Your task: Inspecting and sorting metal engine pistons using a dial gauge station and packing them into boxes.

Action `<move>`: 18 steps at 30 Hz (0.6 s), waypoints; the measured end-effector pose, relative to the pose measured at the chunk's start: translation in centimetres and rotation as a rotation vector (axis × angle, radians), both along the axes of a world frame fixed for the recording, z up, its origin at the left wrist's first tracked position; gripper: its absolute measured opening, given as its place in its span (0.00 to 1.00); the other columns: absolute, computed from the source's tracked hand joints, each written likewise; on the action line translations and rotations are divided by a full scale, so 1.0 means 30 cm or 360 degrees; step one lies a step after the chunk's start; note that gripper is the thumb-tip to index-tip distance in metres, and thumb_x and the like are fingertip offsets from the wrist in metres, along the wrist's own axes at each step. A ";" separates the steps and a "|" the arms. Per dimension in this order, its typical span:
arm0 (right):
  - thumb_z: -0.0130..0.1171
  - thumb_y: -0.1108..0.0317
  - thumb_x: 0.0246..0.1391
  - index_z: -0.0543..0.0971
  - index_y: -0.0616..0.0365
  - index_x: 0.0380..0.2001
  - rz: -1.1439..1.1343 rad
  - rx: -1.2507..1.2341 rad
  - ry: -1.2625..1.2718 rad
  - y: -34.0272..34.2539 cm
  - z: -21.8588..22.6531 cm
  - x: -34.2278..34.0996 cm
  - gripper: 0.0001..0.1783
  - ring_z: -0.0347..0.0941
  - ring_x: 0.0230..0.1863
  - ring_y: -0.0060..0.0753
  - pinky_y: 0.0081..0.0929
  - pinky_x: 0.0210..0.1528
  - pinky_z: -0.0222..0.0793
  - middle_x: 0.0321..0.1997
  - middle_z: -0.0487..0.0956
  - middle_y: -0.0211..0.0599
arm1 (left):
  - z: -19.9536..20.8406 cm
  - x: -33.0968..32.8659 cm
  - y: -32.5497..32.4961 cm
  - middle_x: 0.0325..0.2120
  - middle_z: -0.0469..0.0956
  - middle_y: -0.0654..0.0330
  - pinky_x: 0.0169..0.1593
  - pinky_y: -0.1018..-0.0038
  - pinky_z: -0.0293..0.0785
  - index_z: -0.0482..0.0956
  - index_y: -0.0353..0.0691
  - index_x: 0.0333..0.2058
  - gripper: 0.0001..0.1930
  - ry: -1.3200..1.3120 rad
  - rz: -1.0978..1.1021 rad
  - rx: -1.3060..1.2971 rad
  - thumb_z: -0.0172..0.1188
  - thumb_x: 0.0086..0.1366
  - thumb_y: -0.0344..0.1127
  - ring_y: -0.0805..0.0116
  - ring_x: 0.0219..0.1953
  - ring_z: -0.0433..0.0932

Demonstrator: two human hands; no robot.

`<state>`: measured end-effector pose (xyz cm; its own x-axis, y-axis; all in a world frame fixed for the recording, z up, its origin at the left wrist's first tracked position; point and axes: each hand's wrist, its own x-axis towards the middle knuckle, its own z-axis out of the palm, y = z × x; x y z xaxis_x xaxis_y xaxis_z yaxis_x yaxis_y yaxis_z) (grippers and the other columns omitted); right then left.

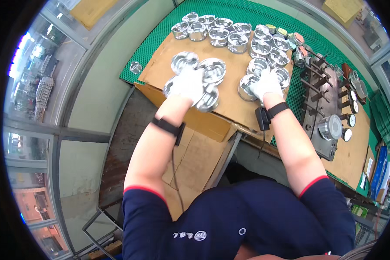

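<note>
My left hand (187,85), in a white glove, is closed on a cluster of shiny metal pistons. One piston (213,70) sits at its right and another (208,99) near the cardboard's front edge; hand and cluster are smeared by motion. My right hand (266,85), also gloved, grips among pistons at the right of the board. Around its fingers are a piston (247,88) on the left, one (258,66) beyond and one (282,77) on the right. The fingertips of both hands are partly hidden among the metal rims.
More pistons (219,37) stand in rows at the back of the brown cardboard (160,47). Green matting (255,13) lies beneath. At right, a metal fixture (323,95) carries posts, dial gauges (352,120) and one piston (330,127). A small clear object (135,67) lies at left.
</note>
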<state>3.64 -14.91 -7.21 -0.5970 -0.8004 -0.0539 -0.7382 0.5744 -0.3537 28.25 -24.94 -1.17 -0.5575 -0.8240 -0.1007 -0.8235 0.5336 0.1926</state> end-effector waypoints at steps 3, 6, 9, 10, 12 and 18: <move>0.60 0.57 0.51 0.66 0.62 0.64 -0.0012 -0.0020 -0.0040 0.001 -0.021 -0.036 0.38 0.63 0.67 0.62 0.44 0.68 0.62 0.67 0.63 0.65 | -0.066 -0.257 -0.138 0.49 0.79 0.43 0.56 0.57 0.75 0.82 0.41 0.47 0.17 -0.0169 -0.0224 -0.0134 0.46 0.69 0.36 0.47 0.52 0.79; 0.59 0.60 0.53 0.68 0.61 0.61 0.0010 0.0034 -0.0153 -0.007 -0.016 -0.062 0.33 0.63 0.67 0.63 0.45 0.68 0.62 0.67 0.62 0.65 | -0.138 -0.386 -0.188 0.47 0.81 0.44 0.55 0.58 0.76 0.83 0.41 0.46 0.16 -0.0187 -0.0285 -0.0174 0.48 0.68 0.36 0.47 0.50 0.80; 0.54 0.62 0.57 0.70 0.61 0.59 0.0014 0.0026 -0.0137 0.005 -0.034 -0.074 0.28 0.66 0.64 0.63 0.47 0.65 0.64 0.66 0.64 0.65 | -0.164 -0.415 -0.193 0.52 0.78 0.47 0.57 0.57 0.74 0.79 0.42 0.52 0.18 -0.0186 -0.0289 -0.0047 0.49 0.68 0.38 0.49 0.54 0.78; 0.50 0.64 0.59 0.70 0.60 0.58 0.0037 -0.0021 -0.0057 0.001 -0.045 -0.063 0.25 0.69 0.62 0.63 0.48 0.62 0.67 0.65 0.65 0.64 | -0.184 -0.385 -0.197 0.54 0.77 0.47 0.58 0.57 0.74 0.77 0.43 0.55 0.19 -0.0019 -0.0256 -0.0067 0.50 0.68 0.38 0.47 0.55 0.77; 0.53 0.62 0.57 0.71 0.61 0.57 0.0061 -0.0061 -0.0029 0.002 -0.068 -0.099 0.26 0.68 0.62 0.61 0.47 0.63 0.66 0.63 0.68 0.64 | -0.173 -0.347 -0.157 0.56 0.74 0.46 0.59 0.56 0.73 0.76 0.42 0.55 0.19 0.0304 -0.0210 -0.0132 0.54 0.66 0.37 0.46 0.56 0.76; 0.60 0.54 0.57 0.72 0.67 0.57 0.0265 -0.0281 -0.0032 0.100 0.102 -0.072 0.32 0.70 0.60 0.61 0.46 0.62 0.66 0.57 0.75 0.63 | -0.181 0.256 0.139 0.57 0.73 0.44 0.60 0.58 0.71 0.75 0.41 0.56 0.23 0.1132 0.0139 -0.0335 0.66 0.61 0.34 0.43 0.56 0.74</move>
